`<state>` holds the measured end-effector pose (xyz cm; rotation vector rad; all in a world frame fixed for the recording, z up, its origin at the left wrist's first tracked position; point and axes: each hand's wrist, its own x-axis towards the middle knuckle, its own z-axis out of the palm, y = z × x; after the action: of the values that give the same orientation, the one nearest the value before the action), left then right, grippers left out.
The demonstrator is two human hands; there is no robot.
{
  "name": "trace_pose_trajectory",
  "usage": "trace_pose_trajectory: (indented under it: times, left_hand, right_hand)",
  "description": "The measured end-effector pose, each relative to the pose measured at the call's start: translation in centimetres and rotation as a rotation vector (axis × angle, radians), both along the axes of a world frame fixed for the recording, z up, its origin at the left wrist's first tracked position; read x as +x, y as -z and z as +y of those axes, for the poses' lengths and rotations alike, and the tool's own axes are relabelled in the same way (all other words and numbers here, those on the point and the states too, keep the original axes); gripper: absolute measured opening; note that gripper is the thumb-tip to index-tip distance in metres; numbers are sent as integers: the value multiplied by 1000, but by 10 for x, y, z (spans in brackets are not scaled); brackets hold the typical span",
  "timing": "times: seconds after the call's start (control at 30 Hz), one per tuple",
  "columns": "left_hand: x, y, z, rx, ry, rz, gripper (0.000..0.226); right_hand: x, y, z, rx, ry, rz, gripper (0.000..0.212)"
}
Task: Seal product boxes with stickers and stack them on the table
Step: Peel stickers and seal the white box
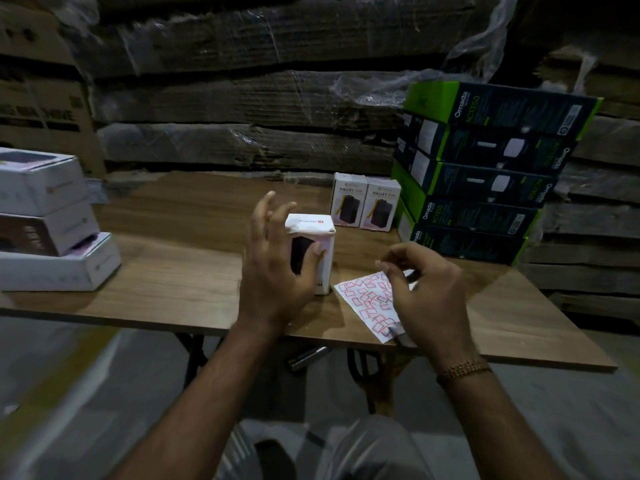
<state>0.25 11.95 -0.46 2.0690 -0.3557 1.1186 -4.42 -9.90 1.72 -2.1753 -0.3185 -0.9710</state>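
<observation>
1. Product box [313, 252], a small white carton printed with a dark device, was stood upright on the wooden worktop [180, 244], near its front edge.
2. The box was gripped by the left hand [273, 271]: the thumb was pressed against the printed front face, the palm was curved round the left side, and the fingers were raised loosely above the top flap.
3. A sticker sheet [367, 303], white with many small red-outlined labels, was laid flat on the worktop just to the right of the box, one corner overhanging the front edge.
4. The right hand [422, 299] was held over the sheet with its fingers curled and its fingertips pinched together; whether a sticker was caught between them could not be told.
5. A beaded bracelet [464, 370] was worn on the right wrist.
6. Two matching white boxes marked HALLEY [363, 202] were stood side by side further back on the worktop.
7. Just right of them, green-and-black Omada cartons [485, 174] were stacked five high.
8. At the left edge, three larger white boxes [45, 220] were piled unevenly.
9. Shrink-wrapped flattened cardboard [242, 98] was stacked behind the worktop.
</observation>
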Motion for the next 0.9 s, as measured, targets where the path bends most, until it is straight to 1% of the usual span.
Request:
trace_pose_trajectory:
  times: [0.07, 0.1, 0.23, 0.27, 0.33, 0.4, 0.53, 0.7, 0.9]
  left_hand:
    - [0, 4, 0, -45, 72, 116, 90]
    - [0, 4, 0, -52, 93, 157, 95]
    - [-5, 3, -3, -32, 136, 174, 101]
    - [-6, 3, -2, -34, 144, 175, 102]
    - [-8, 3, -1, -54, 156, 183, 105]
    - [-8, 3, 0, -81, 175, 186, 106]
    - [-6, 3, 3, -105, 216, 192, 104]
    - [-5, 6, 4, -75, 176, 250, 97]
    - [0, 9, 3, -67, 148, 269, 98]
  right_hand:
    - [3, -16, 15, -9, -46, -25, 9]
    - [4, -23, 22, -18, -60, -36, 10]
    - [11, -47, 43, -48, -89, 25, 30]
    - [14, -52, 46, -64, -90, 34, 30]
    - [19, -62, 51, -129, -87, 29, 18]
    - [22, -70, 56, -180, -101, 52, 10]
    - [27, -81, 65, -258, -132, 168, 13]
    - [36, -87, 73, -347, -166, 277, 14]
    - [39, -94, 78, -473, -140, 321, 9]
